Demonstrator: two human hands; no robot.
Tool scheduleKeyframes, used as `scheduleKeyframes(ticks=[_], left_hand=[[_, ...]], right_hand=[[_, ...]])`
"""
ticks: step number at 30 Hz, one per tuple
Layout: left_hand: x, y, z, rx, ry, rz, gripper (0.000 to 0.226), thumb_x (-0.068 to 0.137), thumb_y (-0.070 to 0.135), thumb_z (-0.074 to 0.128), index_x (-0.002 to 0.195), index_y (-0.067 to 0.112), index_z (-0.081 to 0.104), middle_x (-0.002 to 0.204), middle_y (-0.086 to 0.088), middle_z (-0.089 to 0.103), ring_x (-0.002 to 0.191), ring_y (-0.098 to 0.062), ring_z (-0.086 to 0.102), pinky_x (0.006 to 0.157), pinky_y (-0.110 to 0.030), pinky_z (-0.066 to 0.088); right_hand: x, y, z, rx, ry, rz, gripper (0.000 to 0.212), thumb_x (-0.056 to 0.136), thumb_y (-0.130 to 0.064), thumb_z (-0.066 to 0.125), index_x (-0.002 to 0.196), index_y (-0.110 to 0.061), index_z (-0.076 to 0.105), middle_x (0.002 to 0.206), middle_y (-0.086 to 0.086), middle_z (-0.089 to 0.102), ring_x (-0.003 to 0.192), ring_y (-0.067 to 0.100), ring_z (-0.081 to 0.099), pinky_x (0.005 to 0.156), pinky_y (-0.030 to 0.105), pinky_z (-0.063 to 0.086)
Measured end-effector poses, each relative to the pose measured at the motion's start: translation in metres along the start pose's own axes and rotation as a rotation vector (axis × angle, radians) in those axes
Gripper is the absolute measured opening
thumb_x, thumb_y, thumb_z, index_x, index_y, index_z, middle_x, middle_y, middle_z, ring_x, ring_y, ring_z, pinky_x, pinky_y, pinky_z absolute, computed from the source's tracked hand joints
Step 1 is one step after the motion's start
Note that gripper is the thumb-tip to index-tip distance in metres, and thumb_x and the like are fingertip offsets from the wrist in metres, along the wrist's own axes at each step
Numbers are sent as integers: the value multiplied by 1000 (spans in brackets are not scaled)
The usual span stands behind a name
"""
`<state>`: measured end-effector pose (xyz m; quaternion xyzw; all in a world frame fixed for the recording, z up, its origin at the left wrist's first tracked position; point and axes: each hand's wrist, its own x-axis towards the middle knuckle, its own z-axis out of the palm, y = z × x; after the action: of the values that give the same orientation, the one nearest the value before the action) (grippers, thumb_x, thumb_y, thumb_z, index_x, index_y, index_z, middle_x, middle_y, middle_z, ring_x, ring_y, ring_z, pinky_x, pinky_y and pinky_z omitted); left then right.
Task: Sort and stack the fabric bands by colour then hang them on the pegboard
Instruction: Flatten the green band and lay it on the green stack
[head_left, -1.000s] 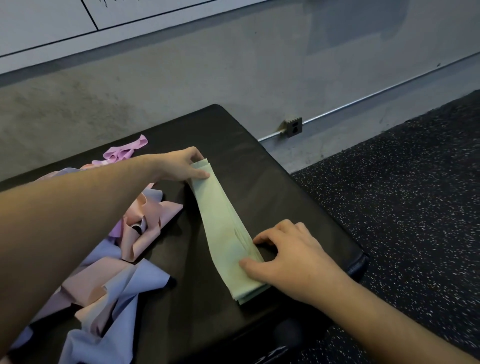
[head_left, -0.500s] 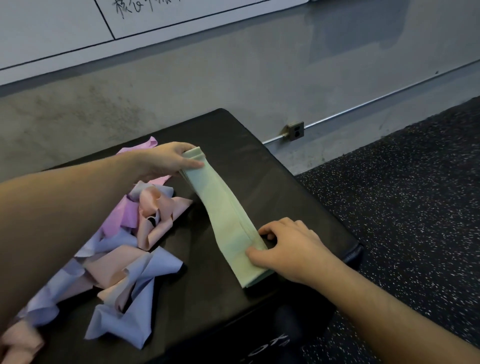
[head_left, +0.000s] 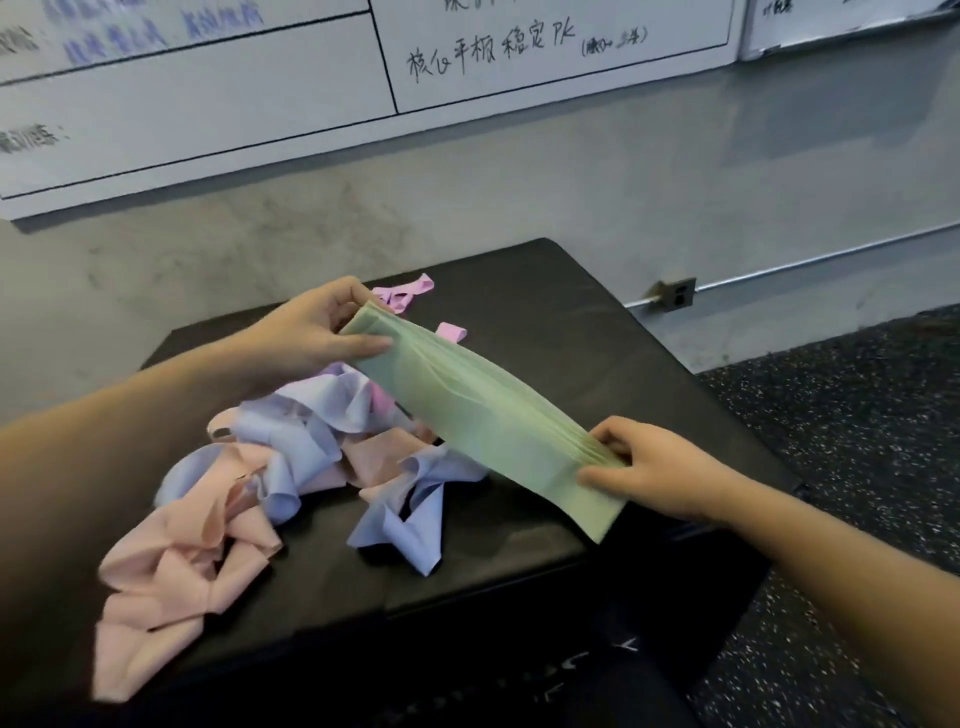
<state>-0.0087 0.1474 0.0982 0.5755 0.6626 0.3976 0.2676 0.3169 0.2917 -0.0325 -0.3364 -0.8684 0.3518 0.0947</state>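
A stack of pale green fabric bands (head_left: 483, 415) is held in the air above a black padded box (head_left: 571, 332). My left hand (head_left: 317, 332) grips the far end of the stack, thumb on top. My right hand (head_left: 654, 467) pinches the near end, where the layered edges show. Below and to the left, a loose heap lies on the box: pink bands (head_left: 176, 566), light blue bands (head_left: 306, 426) and purple bands (head_left: 410, 291) at the back. No pegboard is in view.
A grey concrete wall stands behind the box, with a whiteboard (head_left: 260, 104) bearing handwriting above it. A wall socket (head_left: 678, 295) on a conduit sits to the right. Dark speckled rubber flooring (head_left: 857, 441) lies on the right.
Both hands have lifted the green stack off the box top, where it lay flat before. The view has tilted up and now shows the whiteboard.
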Motion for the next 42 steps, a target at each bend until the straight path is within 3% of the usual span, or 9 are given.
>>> scheduleKeyframes(ticks=[4, 10, 16, 21, 24, 27, 32, 37, 42], left_hand=[[-71, -17, -2, 25, 101, 69, 44, 79, 24, 83, 115, 27, 57, 98, 5, 74, 89, -9, 69, 78, -22, 55], [-151, -77, 36, 380, 342, 271, 41, 90, 28, 67, 129, 39, 64, 123, 21, 62, 119, -6, 57, 105, -18, 40], [-173, -129, 83, 369, 410, 65, 68, 91, -4, 59, 136, 46, 55, 122, 14, 47, 119, 21, 37, 104, 2, 19], [-174, -127, 87, 403, 424, 53, 55, 89, 9, 47, 142, 22, 56, 127, 8, 44, 121, 31, 23, 103, 5, 11], [-177, -135, 88, 460, 383, 34, 58, 89, 32, 56, 146, 36, 48, 135, 8, 38, 125, 29, 17, 104, 4, 9], [-177, -146, 85, 405, 376, 35, 51, 88, 54, 55, 138, 61, 43, 134, 15, 38, 131, 13, 30, 108, -3, 17], [-177, -151, 76, 333, 389, 133, 38, 100, 21, 54, 134, 36, 62, 123, 14, 53, 121, -5, 52, 103, -9, 31], [-173, -158, 68, 263, 353, 77, 43, 99, 37, 50, 140, 49, 54, 127, 24, 51, 128, -7, 49, 109, -12, 29], [-171, -159, 67, 402, 272, -13, 48, 105, 37, 44, 150, 50, 35, 142, 18, 41, 128, 8, 34, 106, -1, 16]], right_hand=[[-4, -6, -4, -78, 93, -201, 25, 93, -33, 68, 112, -34, 53, 101, -16, 63, 94, 4, 60, 78, 20, 42], [-1, -25, 4, -442, 140, -552, 39, 95, -34, 61, 133, -31, 55, 119, -15, 60, 111, 9, 51, 96, 27, 41], [8, -35, 43, -470, 105, -370, 46, 97, -27, 53, 142, -36, 48, 132, -16, 56, 128, 13, 46, 110, 29, 32], [7, -43, 60, -576, 205, -226, 44, 86, -36, 50, 130, -29, 57, 124, -8, 60, 117, 22, 53, 99, 42, 43], [2, -38, 71, -599, 269, -254, 56, 80, -42, 50, 133, -25, 56, 113, -4, 62, 104, 26, 58, 84, 44, 50], [6, -34, 65, -512, 247, -275, 61, 81, -44, 57, 138, -21, 53, 118, -2, 58, 110, 23, 52, 95, 40, 47], [11, -20, 52, -313, 161, -242, 41, 89, -43, 65, 127, -31, 63, 117, -8, 52, 110, 19, 53, 97, 29, 39], [15, -15, 42, -268, 20, -241, 70, 85, -68, 45, 149, -41, 35, 119, -17, 46, 112, 2, 47, 101, 24, 37], [16, -13, 43, -232, 40, -267, 39, 83, -71, 47, 115, -48, 46, 114, -25, 45, 109, -2, 48, 98, 25, 39]])
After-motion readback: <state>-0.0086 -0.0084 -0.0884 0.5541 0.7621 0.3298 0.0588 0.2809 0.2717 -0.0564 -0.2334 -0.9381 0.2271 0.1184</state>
